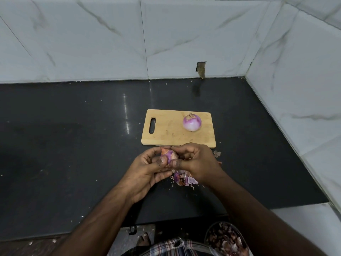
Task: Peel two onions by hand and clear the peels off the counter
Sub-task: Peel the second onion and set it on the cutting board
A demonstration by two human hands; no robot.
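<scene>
Two onions: peeled onion (192,123) rests on cutting board (173,132); second onion (168,156) over table (73,145), cupped by your left hand (147,170). Right hand (195,161) pinches papery skin — brittle, tears easily; flesh firm, slick. Take loose edge near root.

Your cutting board (171,133) lies on the worktop (73,145) with one onion (192,123) on its right half — peels (184,179) just before it.

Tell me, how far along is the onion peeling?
About halfway. One peeled onion sits on the cutting board. The left hand holds the second onion while the right hand picks at its skin. A pile of peels lies on the counter, not yet cleared.
</scene>
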